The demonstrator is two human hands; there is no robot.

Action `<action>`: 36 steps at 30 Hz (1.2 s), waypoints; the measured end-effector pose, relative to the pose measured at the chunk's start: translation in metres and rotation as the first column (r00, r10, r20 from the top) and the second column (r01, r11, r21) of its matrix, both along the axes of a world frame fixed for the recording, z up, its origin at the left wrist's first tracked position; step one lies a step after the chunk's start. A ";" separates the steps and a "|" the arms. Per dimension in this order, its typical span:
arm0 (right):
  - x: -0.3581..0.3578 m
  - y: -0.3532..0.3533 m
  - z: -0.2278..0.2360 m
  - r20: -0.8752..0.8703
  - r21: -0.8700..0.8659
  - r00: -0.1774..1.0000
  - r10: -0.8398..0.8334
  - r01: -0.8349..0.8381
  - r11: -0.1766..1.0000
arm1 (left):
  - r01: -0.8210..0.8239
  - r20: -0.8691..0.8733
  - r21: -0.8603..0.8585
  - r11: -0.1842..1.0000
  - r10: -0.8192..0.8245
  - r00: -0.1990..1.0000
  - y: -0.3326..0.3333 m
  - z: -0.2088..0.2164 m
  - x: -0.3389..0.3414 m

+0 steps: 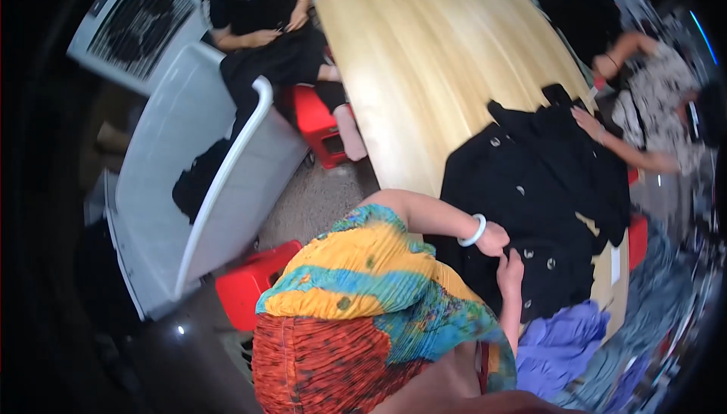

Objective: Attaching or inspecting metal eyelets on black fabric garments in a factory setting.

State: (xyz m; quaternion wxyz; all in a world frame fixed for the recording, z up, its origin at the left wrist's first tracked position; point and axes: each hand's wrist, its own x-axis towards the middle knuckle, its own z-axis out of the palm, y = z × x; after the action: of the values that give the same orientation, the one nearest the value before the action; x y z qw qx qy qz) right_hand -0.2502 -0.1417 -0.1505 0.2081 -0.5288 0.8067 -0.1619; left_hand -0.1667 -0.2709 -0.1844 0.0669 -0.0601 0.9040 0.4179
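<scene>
A black coat (pixel 522 168) with several round metallic buttons lies spread over the near right part of the wooden table. My left hand (pixel 494 239), a pale bangle at its wrist, is closed at the coat's near left part. Just beside it, my right hand (pixel 511 272) is closed too, with fingertips meeting the left hand's at the black cloth. Both hands appear to pinch the coat there; the exact spot between the fingers is too small to make out. A purple garment (pixel 560 346) lies next to my right forearm, against the coat's lower edge.
Across the wooden table (pixel 401 51), a co-worker's hand (pixel 589 125) rests on the coat's far right. Another person (pixel 261 17) sits at upper left handling black cloth. A large grey tub (pixel 163 141), a red stool (pixel 254 285) and an air cooler (pixel 140 17) stand left.
</scene>
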 end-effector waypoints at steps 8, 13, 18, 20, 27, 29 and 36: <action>0.001 -0.001 0.003 0.168 -0.018 0.985 -0.032 0.035 0.999 | -0.167 -0.118 0.037 0.985 0.171 0.978 0.003 0.004 0.017; 0.003 0.005 0.013 0.277 -0.069 0.957 -0.085 0.108 0.992 | -0.020 -0.142 0.090 0.996 0.033 0.989 -0.011 0.016 0.017; -0.004 0.017 0.013 0.656 -0.062 0.740 -0.152 0.253 0.965 | 0.176 0.113 0.191 0.966 -0.200 0.973 -0.036 0.026 -0.005; 0.000 0.015 0.005 0.721 -0.091 0.667 -0.190 0.363 0.927 | 0.168 0.174 0.319 0.933 -0.232 0.957 -0.047 0.027 -0.010; 0.007 0.051 0.000 0.121 -0.105 0.895 -0.430 0.442 0.891 | 0.092 0.339 0.362 0.928 -0.223 0.914 -0.062 0.019 -0.017; 0.007 0.061 0.000 0.083 -0.067 0.876 -0.475 0.480 0.875 | 0.065 0.401 0.423 0.904 -0.251 0.881 -0.062 0.014 -0.027; -0.007 0.052 0.002 -0.012 -0.282 0.911 -0.412 0.392 0.876 | 0.028 0.218 0.023 0.999 -0.032 0.976 -0.019 0.011 -0.099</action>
State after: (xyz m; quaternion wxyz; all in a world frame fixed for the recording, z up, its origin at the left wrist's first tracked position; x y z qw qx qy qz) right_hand -0.2574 -0.0893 -0.1485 0.0659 -0.3788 0.8756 -0.2923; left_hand -0.2658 -0.2897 -0.1733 0.1724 -0.0913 0.8878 0.4167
